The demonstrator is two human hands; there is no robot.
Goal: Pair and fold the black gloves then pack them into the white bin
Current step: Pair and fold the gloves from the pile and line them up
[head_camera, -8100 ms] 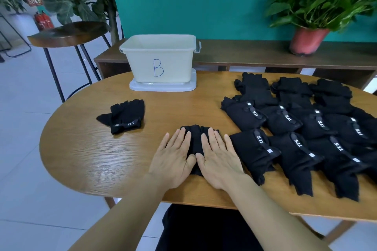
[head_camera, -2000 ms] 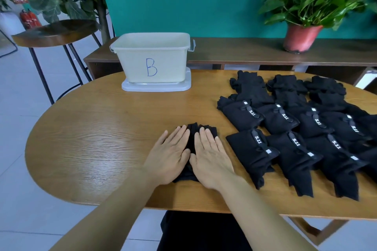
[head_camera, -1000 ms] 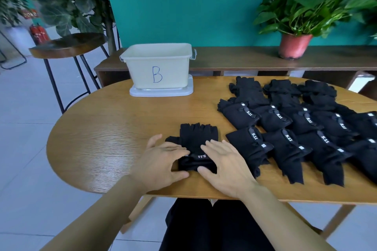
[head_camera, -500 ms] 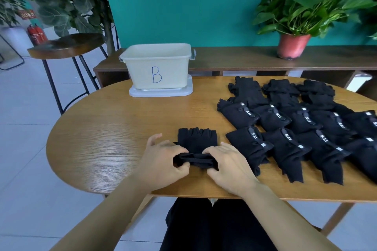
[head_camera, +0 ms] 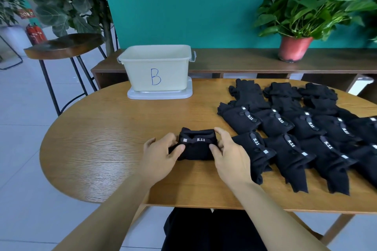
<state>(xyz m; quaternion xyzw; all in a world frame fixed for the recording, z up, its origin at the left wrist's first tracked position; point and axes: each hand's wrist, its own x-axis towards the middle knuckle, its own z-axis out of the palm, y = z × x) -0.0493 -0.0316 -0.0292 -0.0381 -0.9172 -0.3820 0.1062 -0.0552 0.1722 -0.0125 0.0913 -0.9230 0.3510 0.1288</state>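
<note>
Pinching left hand [head_camera: 161, 154]: we are curling its fingers and thumb round the left end of the folded glove pair [head_camera: 195, 147], with the thumb lying on the near face.
Right hand [head_camera: 230, 155]: we are pinching the right end of the same pair, the forefinger hooking over its far top corner and the thumb pressing on its near side.
Folded glove pair: it is sitting between our two hands as a compact black bundle, its strap marked 5.11 facing up, and as far as we can tell it is resting on the table [head_camera: 98, 149].
Table: the oval wooden top is stretching out to the left of our left hand and beyond both hands.
Loose gloves [head_camera: 295, 134]: they are lying in overlapping rows to the right of our right hand, the nearest one just beside that hand.
White bin [head_camera: 155, 67]: it is standing well beyond our hands and slightly left of them, at the far edge of the table, showing us a blue B and hiding its inside from us.
White lid [head_camera: 159, 94]: it is lying flat under the bin.
Stool [head_camera: 63, 46]: it is standing far beyond and left of our left hand.
Potted plant [head_camera: 294, 49]: it is standing on a low wooden shelf [head_camera: 234, 61], far beyond and right of our right hand.
</note>
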